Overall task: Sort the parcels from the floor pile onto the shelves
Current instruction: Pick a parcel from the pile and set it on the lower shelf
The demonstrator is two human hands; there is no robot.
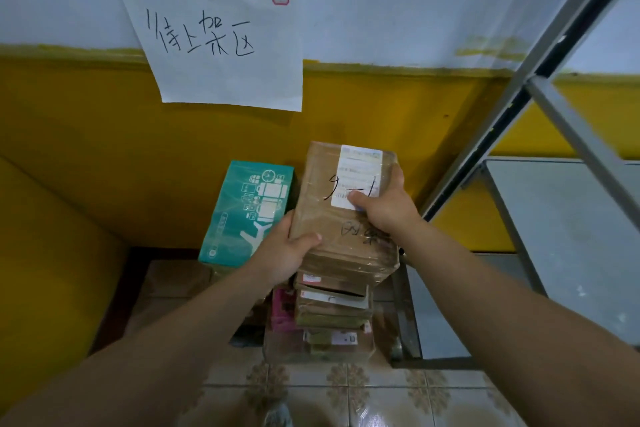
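A brown cardboard parcel wrapped in clear tape, with a white label marked "4-1", is held up in front of the yellow wall. My left hand grips its lower left corner, thumb on top. Its right edge is held by my right hand, whose thumb presses on the label. Below it, a pile of several brown parcels is stacked on the tiled floor. A teal box stands upright against the wall to the left of the held parcel.
A grey metal shelf rack stands at the right, its slanted posts close to my right arm. A handwritten paper sign is taped to the wall above. A pink packet lies beside the pile.
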